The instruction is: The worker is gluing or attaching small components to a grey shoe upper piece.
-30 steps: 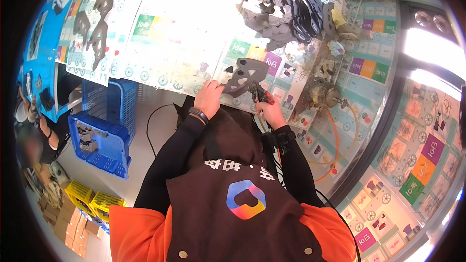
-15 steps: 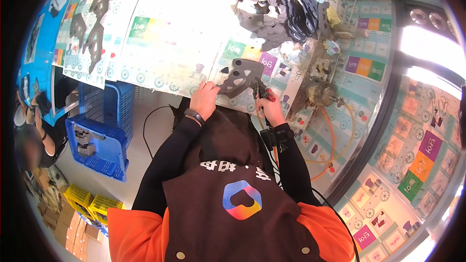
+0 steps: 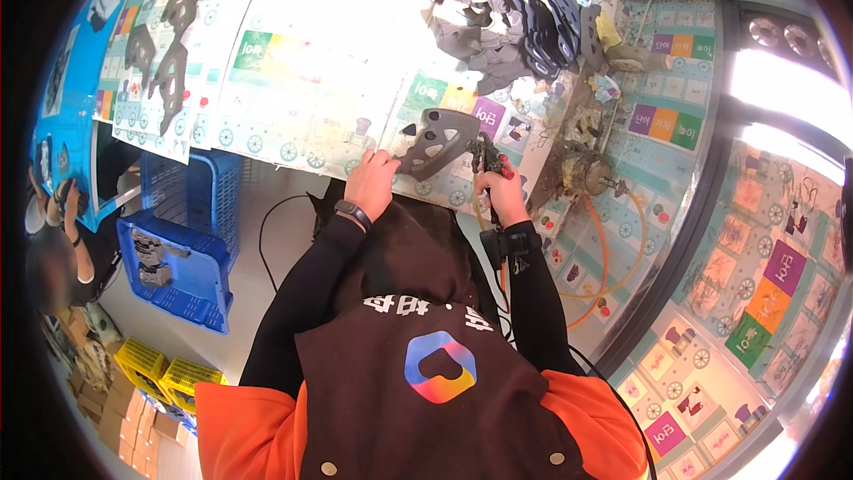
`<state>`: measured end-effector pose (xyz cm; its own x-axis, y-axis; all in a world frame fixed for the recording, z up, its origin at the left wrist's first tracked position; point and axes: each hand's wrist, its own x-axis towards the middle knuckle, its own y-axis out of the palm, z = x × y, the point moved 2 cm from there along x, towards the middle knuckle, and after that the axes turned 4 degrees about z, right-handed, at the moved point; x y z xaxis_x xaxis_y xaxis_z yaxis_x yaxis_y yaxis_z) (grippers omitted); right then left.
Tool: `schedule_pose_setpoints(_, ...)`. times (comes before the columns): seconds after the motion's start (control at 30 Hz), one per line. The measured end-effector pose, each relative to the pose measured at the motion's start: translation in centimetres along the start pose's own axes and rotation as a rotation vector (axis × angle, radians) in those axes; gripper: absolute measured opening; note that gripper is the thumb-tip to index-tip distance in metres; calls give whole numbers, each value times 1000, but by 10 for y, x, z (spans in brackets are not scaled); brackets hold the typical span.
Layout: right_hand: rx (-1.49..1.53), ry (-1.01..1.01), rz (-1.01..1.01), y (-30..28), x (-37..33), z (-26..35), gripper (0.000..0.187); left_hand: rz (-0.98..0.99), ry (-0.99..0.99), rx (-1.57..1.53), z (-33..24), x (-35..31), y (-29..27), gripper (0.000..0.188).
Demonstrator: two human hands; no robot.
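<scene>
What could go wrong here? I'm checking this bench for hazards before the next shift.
The left hand pinches the grey cut-out piece close to the tool in the right hand, so the fingers might get caught. The orange hose loops along the table edge near the right forearm and could snag. The heap of dark pieces looks loose and may slide down.

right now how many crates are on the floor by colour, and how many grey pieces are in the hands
Blue crates: 1
Yellow crates: 2
Grey flat piece held by the left hand, with the right hand beside it gripping a dark tool: 1
Total: 4
</scene>
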<state>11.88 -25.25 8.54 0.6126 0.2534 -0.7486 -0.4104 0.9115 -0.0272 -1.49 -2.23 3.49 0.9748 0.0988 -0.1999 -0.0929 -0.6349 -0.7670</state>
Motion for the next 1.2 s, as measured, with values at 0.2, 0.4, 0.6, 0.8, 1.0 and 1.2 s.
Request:
schedule_pose_setpoints(0.2,-2,-11,-36,0,3,3,22,-5,-4,-8,1,1,1,25)
schedule_pose_setpoints(0.4,-19,-17,-28,2,6,8,23,-17,10,-1,2,2,1,26)
schedule_pose_setpoints(0.6,-16,-48,-6,9,11,6,24,-14,-5,-14,2,2,1,26)
schedule_pose_setpoints(0.8,-66,-14,44,16,11,8,23,-18,-4,-11,3,2,1,27)
schedule_pose_setpoints(1.0,-31,3,79,17,12,2,23,-1,-3,2,4,3,3,26)
schedule_pose_setpoints(1.2,-74,8,77,18,5,3,21,-8,-3,-6,4,2,4,26)
